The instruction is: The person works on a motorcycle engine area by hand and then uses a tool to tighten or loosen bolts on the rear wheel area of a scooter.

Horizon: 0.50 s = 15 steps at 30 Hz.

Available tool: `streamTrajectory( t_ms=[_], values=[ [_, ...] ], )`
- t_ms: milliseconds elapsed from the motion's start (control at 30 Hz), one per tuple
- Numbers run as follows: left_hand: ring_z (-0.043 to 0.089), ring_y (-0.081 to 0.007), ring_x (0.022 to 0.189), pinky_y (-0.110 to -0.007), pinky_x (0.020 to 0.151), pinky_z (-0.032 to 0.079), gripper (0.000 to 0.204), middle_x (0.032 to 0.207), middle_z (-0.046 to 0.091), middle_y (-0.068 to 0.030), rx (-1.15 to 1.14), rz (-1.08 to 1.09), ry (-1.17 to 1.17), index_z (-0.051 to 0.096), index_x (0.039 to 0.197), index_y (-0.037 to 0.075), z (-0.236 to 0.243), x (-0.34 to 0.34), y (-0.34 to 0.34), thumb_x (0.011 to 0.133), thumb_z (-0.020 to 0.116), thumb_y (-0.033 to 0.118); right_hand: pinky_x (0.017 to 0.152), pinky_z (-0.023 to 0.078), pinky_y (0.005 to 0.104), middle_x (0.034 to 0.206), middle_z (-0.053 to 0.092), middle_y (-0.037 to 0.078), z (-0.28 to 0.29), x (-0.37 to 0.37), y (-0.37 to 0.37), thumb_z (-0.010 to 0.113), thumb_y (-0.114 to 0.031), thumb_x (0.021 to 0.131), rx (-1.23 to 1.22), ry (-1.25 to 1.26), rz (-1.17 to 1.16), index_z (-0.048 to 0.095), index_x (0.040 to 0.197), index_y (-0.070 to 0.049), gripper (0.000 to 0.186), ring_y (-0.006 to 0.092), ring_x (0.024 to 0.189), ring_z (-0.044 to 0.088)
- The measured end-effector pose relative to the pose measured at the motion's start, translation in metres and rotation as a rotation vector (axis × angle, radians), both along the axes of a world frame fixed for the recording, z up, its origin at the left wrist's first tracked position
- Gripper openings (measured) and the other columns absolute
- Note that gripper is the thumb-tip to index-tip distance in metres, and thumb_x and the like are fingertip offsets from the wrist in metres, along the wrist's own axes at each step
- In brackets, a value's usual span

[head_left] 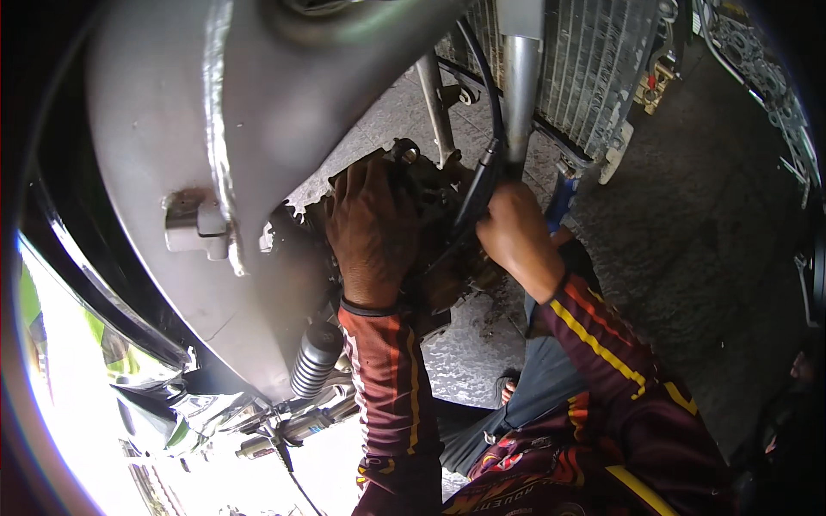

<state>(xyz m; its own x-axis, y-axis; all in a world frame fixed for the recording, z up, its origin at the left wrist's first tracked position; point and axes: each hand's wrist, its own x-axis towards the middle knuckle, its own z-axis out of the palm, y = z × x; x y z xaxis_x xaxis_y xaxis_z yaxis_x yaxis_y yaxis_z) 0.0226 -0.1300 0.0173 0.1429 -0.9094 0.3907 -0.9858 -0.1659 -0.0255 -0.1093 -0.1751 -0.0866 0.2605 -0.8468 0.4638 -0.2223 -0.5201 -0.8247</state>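
Below a large grey fuel tank [284, 103] with a weld seam sits a dark, grimy engine [430, 193], partly hidden by my arms. My left hand [372, 228] rests over its top left side, fingers bent round the upper edge. On the other side, my right hand [519, 230] is closed like a fist beside the engine. Its fingertips face away, so what they hold is hidden. A black cable [492, 107] with a thick sleeve runs down between my hands, close to the right one. A silver frame tube [520, 99] passes just beyond my right hand.
A finned radiator [589, 77] stands at the upper right. On the left, a metal bracket [194, 225] sticks out from the tank. A ribbed black rubber piece [315, 361] lies beside my left forearm. Metal parts [748, 52] sit at the far right edge, above dark floor [671, 258].
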Motion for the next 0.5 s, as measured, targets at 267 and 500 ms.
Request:
streamTrajectory(
  t_ms=[267,500],
  values=[
    [0.058,-0.0322,0.099,-0.046,0.085,0.044,0.021,0.1,0.062,-0.0126,-0.016,0.017,0.006,0.06,0.1,0.007,0.003,0.005,0.002,0.083,0.057,0.018,0.064,0.049,0.0409,0.081,0.065,0.017,0.008,-0.008,0.013,0.057,-0.003,0.086,0.01,-0.149,-0.011,0.063,0.1,0.0,0.015,0.0331,0.073,0.065],
    [0.056,-0.0336,0.1,-0.046,0.086,0.044,0.023,0.102,0.06,-0.0137,0.022,0.03,0.034,0.059,0.101,0.007,0.006,0.0,0.004,0.08,0.057,0.015,0.057,0.039,0.0258,0.072,0.059,0.006,0.012,-0.046,0.048,0.055,-0.008,0.094,0.414,-0.313,0.032,0.063,0.117,-0.002,0.025,0.0082,0.062,0.049]
  ],
)
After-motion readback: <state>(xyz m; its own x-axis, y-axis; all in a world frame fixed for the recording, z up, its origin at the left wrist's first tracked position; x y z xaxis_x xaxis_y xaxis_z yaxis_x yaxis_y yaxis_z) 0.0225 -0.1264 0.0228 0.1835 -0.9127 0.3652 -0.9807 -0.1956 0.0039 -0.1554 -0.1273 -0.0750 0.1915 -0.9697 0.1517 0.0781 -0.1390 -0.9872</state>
